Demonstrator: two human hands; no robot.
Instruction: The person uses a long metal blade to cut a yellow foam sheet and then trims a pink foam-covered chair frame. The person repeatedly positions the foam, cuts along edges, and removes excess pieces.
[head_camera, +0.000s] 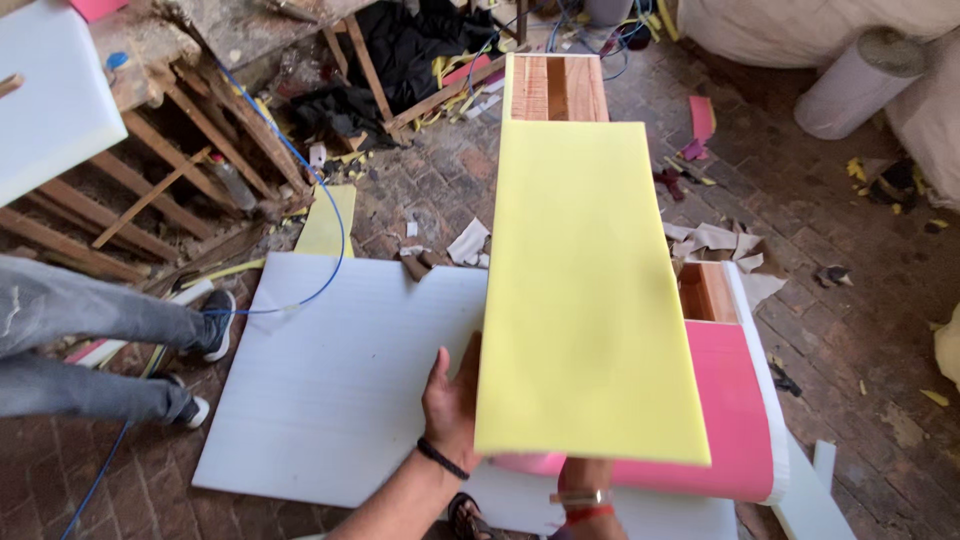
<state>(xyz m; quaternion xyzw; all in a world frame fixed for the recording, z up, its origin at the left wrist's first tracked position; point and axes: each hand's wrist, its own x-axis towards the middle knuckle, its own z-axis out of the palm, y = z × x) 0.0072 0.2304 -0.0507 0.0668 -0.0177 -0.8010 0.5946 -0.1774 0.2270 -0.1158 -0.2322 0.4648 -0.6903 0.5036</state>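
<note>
A long yellow foam sheet (580, 300) lies lengthwise over a wooden frame (556, 88). My left hand (452, 398) grips the sheet's near left edge, thumb along the side. My right hand is hidden under the sheet's near end; only its wrist (583, 498) with a red band shows. A pink foam panel (735, 410) with a white edge sits under the sheet on the right.
A large white foam sheet (330, 380) lies on the brick floor at left. Another person's legs in grey trousers (90, 340) stand at far left. A blue cable (300, 180), wooden slats (150, 190), scraps and a white roll (855, 85) lie around.
</note>
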